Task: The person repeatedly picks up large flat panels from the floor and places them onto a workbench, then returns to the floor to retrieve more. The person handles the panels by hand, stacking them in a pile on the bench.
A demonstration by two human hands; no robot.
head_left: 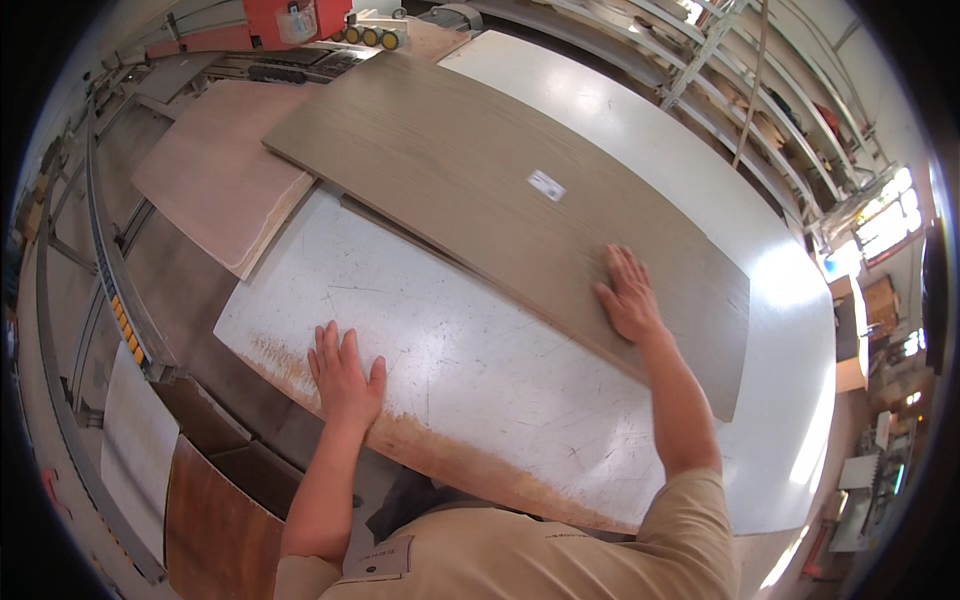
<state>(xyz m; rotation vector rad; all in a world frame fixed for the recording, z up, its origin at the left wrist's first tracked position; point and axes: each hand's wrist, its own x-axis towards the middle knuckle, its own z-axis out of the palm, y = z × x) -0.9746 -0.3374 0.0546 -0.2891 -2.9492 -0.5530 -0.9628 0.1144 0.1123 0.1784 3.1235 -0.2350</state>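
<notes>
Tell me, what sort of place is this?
Probably a woodworking or furniture workshop: a big wood-grain panel lies under the right hand, over a scratched white worktable, and a long rack stands beyond.

I'm seeing, over remote feed, pinkish panel (215, 165) lying at left, red machine housing (262, 26) standing at top, yellow-faced rollers (371, 37) sitting nearby. I'm watching metal rack (706, 55) stretching across upper right, window (890, 215) glaring at right, reddish-brown panel (215, 520) showing lower left.
</notes>
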